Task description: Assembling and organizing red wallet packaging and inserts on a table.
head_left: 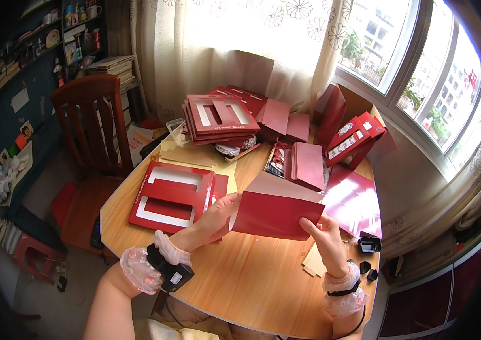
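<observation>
"Where is the red card point(277, 221)?"

"Up over the wooden table point(223, 289), right in front of the person. From where I stand, both hands have it. The left hand point(218, 220) holds the left edge. The right hand point(325, 235) has its thumb on the front, near the right edge."

"Are they holding tight?"

"I can't tell how hard they squeeze. Some fingers hide behind the card."

"What could go wrong?"

"The card looks thin, with a pale side leaning back at the top. If the hands push toward each other, I think it could get a bad crease. If one lets go too soon, it could flop. And the red window box point(179, 191) is just beside the left hand, so a quick swing might bump it."
</observation>
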